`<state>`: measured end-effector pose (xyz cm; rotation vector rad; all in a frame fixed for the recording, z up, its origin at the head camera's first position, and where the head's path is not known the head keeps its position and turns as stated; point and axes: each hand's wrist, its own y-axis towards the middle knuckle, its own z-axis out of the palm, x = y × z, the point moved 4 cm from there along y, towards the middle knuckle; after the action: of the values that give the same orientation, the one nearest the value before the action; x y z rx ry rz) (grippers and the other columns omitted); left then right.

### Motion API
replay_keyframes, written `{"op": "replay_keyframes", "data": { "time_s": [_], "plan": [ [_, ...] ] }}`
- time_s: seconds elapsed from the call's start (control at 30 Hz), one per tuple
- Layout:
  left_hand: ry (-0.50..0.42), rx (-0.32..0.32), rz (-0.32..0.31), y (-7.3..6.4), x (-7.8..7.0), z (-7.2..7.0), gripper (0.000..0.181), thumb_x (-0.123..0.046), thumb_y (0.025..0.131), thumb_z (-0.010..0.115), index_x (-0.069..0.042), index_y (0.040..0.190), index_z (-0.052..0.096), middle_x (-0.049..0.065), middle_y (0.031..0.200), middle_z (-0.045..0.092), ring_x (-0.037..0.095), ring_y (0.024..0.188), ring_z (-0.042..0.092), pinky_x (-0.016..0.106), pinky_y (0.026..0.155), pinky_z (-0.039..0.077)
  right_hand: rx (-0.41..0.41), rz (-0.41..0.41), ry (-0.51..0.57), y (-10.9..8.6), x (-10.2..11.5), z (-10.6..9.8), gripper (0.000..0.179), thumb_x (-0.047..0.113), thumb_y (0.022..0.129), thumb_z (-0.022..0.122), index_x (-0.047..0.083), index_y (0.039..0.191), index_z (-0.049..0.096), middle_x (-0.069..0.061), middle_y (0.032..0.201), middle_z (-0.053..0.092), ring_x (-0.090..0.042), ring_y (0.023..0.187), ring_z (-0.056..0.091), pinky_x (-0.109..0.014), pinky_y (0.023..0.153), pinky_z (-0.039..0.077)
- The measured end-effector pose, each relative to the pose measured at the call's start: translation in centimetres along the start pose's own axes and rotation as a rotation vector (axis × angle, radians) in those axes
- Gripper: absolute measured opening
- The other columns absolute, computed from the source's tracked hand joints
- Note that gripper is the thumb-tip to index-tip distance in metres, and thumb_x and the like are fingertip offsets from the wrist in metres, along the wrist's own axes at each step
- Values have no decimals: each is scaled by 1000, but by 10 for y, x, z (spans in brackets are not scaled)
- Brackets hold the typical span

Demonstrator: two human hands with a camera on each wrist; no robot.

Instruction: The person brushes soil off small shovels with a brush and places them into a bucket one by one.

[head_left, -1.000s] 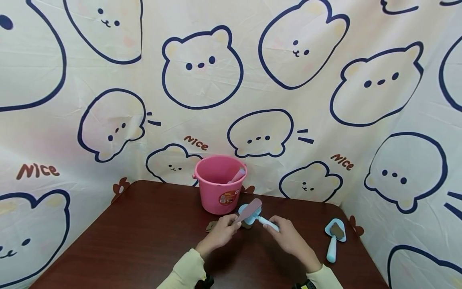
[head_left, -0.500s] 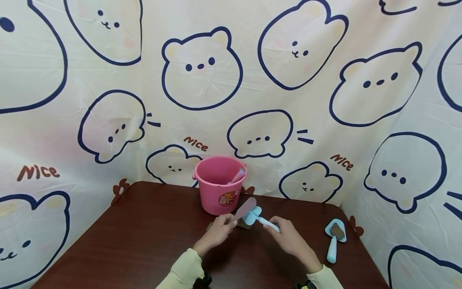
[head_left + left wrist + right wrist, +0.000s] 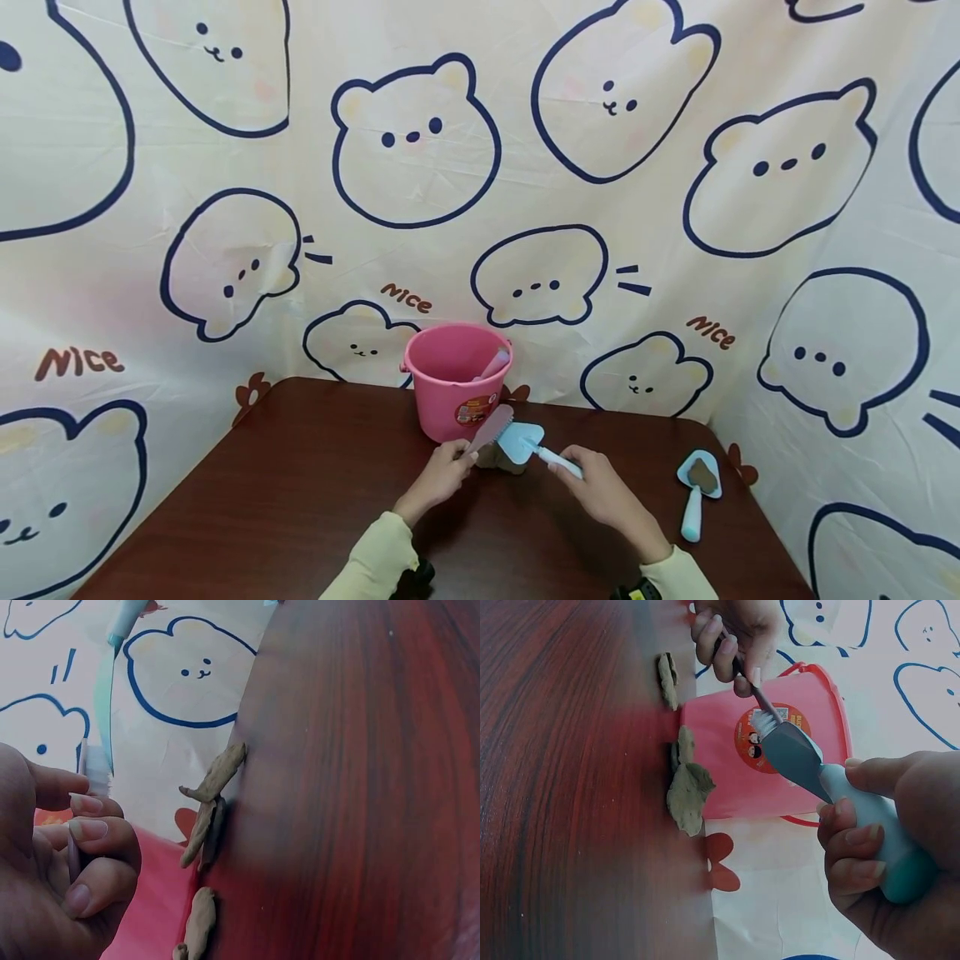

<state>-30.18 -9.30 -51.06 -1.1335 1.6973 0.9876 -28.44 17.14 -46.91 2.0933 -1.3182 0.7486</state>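
Note:
In the head view my left hand grips a mauve brush, its pale bristles turned toward a light blue trowel. The right hand holds that trowel by its pale handle, fingers wrapped round it in the right wrist view. There the bristles meet the tip of the blade. Blade and brush are up off the table, in front of the pink bucket. Flat brown clay-like pieces lie on the tabletop below, partly covered by the tools in the head view.
The bucket stands at the table's back edge, with a pale pinkish handle leaning inside it. On the right, a second blue trowel carries a brown lump. Printed cloth hangs behind the dark wooden table.
My left hand has drawn the brush leftward over the trowel to the blade's left edge, baring more of the blade. The right hand has stayed nearly still; the blade's angle has shifted.

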Motion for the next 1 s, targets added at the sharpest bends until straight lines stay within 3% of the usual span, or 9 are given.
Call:
{"op": "replay_keyframes", "data": {
  "time_s": [0.37, 0.63, 1.0],
  "plan": [
    [23, -42, 3, 3, 6, -8, 22, -11, 107, 48, 5, 94, 56, 1, 67, 44, 12, 56, 39, 26, 53, 34, 5, 27, 33, -2, 3, -5, 27, 32, 102, 62, 6, 109, 64, -1, 70, 53, -10, 55, 46, -25, 49, 42],
    [-33, -63, -2, 3, 7, -7, 22, -8, 106, 47, 2, 86, 53, 0, 63, 42, 11, 53, 37, 24, 51, 33, 11, 42, 42, -2, 0, -6, 25, 31, 102, 63, 7, 110, 64, -2, 71, 53, -12, 57, 46, -25, 50, 43],
    [-42, -4, 32, -1, -16, 0, 19, -14, 107, 49, 0, 97, 56, 1, 66, 44, 12, 54, 38, 26, 52, 35, 30, 31, 49, 0, -6, -1, 24, 31, 102, 63, 7, 106, 63, -1, 71, 54, -10, 56, 47, -25, 50, 43]
  ]
}}
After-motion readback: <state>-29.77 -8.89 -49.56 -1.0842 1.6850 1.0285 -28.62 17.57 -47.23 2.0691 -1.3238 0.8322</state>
